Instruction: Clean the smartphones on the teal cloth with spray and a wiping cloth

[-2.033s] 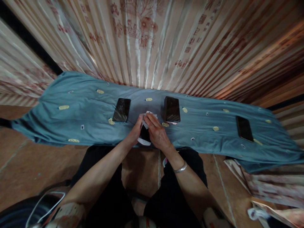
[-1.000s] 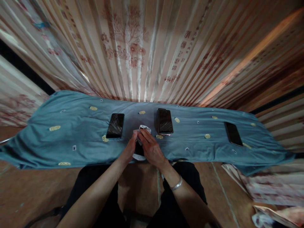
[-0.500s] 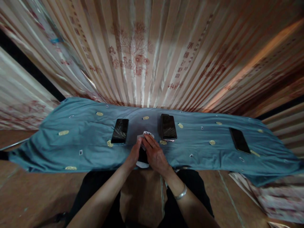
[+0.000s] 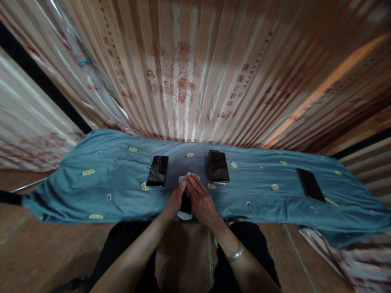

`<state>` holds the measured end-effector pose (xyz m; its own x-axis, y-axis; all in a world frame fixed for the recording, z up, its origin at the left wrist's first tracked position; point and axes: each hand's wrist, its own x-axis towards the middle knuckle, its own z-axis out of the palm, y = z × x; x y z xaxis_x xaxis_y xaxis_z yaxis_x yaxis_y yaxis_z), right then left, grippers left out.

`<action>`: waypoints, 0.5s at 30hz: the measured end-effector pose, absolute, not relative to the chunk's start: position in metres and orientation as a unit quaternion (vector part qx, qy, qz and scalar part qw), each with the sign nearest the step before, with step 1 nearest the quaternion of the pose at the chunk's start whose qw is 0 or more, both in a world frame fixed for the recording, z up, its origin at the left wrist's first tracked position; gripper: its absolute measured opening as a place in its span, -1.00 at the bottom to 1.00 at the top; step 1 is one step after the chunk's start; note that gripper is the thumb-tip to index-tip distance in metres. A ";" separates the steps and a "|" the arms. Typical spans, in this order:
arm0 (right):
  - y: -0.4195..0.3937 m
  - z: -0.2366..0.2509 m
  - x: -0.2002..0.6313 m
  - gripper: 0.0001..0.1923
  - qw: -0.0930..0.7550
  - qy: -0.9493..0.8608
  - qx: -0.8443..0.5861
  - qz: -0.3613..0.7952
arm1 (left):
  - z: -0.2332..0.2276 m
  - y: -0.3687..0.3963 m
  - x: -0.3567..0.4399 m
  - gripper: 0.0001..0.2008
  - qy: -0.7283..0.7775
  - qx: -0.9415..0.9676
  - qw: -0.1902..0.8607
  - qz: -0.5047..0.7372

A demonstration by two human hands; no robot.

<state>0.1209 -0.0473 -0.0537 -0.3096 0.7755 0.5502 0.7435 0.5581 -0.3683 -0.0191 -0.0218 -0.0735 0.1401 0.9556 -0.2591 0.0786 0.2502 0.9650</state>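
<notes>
Between my two hands, low over the front edge of the cloth-covered table, is a black slab that looks like a phone (image 4: 186,204). White thin material, paper or cloth (image 4: 185,216), shows beneath its near end and again at its far end under my fingertips. My left hand (image 4: 174,201) grips the slab's left side, thumb on top at the far end. Over the right side lies my right hand (image 4: 201,202), its fingers together and pressed on the white material. Both hands hide much of the slab.
A dark phone (image 4: 157,171) lies left of my hands, and a stack of phones (image 4: 219,166) right of them. Farther right lies another phone (image 4: 310,185). The blue-green tablecloth (image 4: 122,199) hangs over the edges. Pleated curtains (image 4: 174,81) enclose the table.
The camera view has shifted slightly, so everything sits a little lower and to the right. Both hands keep nearly the same hold on the phone-like slab and white material.
</notes>
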 end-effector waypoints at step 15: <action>-0.049 -0.053 0.127 -0.33 0.344 -0.798 -0.495 0.021 | -0.043 -0.028 -0.012 -0.43 0.531 0.495 0.576 0.376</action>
